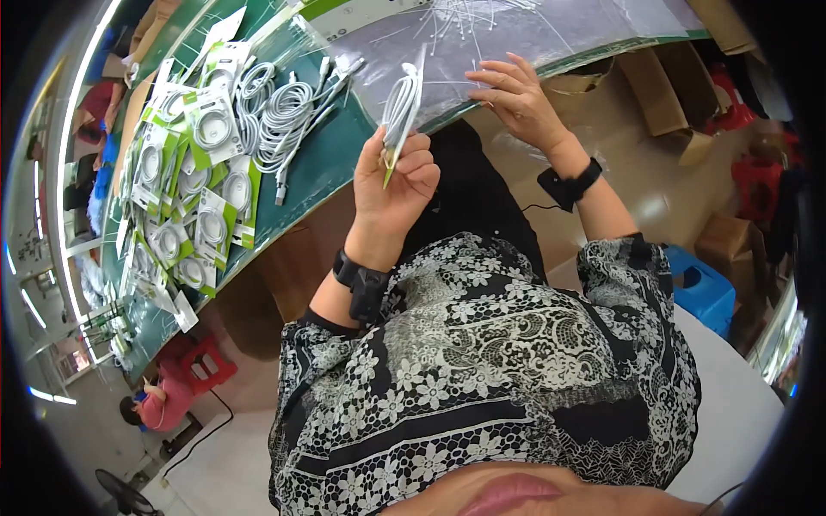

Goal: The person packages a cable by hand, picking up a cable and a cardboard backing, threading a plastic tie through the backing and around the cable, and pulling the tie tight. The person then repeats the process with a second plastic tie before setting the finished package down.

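Note:
My left hand (pixel 397 179) is closed around a packaging card with a coiled white cable (pixel 401 105) on it, held upright and seen nearly edge-on over the table's front edge. To its right, my right hand (pixel 522 105) is raised, thumb and forefinger brought together at a thin white cable tie (pixel 452 82). This tie runs left toward the card; whether it passes through the card is hidden. Beyond both hands, several loose white cable ties (pixel 465 15) lie scattered on the grey mat (pixel 379 73).
Carded cables (pixel 211 129) in green-and-white packaging form a pile at the left of the green table (pixel 297 206). Loose coiled cables (pixel 288 112) lie beside it. Cardboard boxes (pixel 658 90) and a blue stool (pixel 701 288) stand on the right. Another person (pixel 163 400) is at the lower left.

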